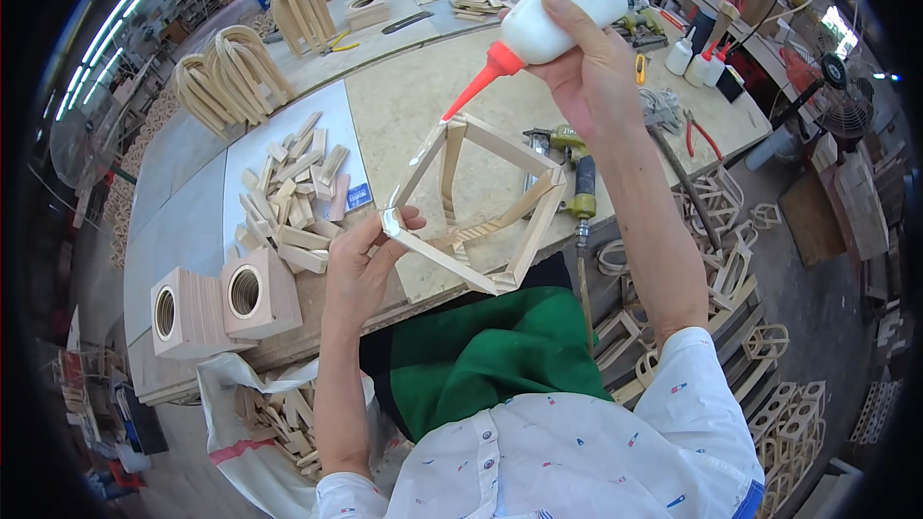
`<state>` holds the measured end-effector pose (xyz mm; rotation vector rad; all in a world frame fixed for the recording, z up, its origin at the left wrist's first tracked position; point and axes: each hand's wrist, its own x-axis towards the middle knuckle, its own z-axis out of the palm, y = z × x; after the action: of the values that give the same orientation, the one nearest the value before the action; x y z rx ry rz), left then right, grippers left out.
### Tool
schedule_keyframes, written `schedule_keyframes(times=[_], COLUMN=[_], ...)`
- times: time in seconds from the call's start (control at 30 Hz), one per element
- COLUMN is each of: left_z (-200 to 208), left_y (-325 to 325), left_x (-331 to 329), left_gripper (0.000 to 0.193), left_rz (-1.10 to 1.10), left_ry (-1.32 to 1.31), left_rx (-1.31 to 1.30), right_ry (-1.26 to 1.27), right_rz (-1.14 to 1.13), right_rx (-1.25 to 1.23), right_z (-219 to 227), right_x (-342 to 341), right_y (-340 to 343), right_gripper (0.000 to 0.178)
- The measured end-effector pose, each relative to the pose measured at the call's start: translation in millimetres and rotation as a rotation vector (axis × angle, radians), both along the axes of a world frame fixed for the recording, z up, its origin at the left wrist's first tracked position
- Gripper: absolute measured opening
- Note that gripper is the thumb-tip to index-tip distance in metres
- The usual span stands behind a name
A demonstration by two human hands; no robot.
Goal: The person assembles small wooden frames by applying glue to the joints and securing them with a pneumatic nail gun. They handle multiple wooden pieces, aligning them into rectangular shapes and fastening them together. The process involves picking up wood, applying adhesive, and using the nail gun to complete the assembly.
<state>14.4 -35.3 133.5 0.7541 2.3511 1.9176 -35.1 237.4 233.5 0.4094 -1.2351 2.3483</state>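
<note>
Head camera looks down on a large work table (394, 101), which spreads from eight o'clock to two o'clock. Next in size is a green cloth (500, 351) over the lap, at six o'clock. An open wooden frame (505, 146) is held near the centre, tilted, above the near edge of the table. Between nine and ten o'clock lies a loose pile of short wooden pieces (288, 183); between eight and nine o'clock stand wooden blocks (260, 300) with round holes. At one o'clock, tipped nozzle-down, is a white bottle (562, 10). The right hand (591, 62) is closed around this bottle, with the thumb lying along its side. The left hand (363, 259) pinches the nine o'clock corner of the frame, its fingers narrow around the wood. At two o'clock a yellow-green air tool (583, 194) lies behind the frame, and farther the same way, red-handled pliers (707, 139). The red nozzle (486, 79) points to the frame's twelve o'clock corner; whether its tip touches, I cannot tell. Smallest is the white glue (415, 156), in patches along the upper-left bar.
</note>
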Motion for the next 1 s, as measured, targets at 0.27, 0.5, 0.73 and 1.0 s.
schedule_keyframes(times=[0.27,0.5,0.73,1.0], left_z=[2,-1,-3,-1], left_y=[-1,-2,-7,-5], left_x=[2,1,-1,-1], left_gripper=[0.023,0.024,0.025,0.025], left_rz=[0.001,-0.004,-0.014,-0.004], left_ry=[-0.025,-0.046,-0.063,-0.085], left_rx=[0.002,0.042,0.042,0.069], right_ry=[0.007,-0.006,-0.029,-0.026], right_rz=[-0.038,-0.089,-0.102,-0.116], right_rx=[0.027,0.060,0.026,0.032], right_z=[-7,-7,-14,-24], right_x=[-4,0,19,32], right_y=[5,18,42,52], right_gripper=[0.043,0.044,0.046,0.047])
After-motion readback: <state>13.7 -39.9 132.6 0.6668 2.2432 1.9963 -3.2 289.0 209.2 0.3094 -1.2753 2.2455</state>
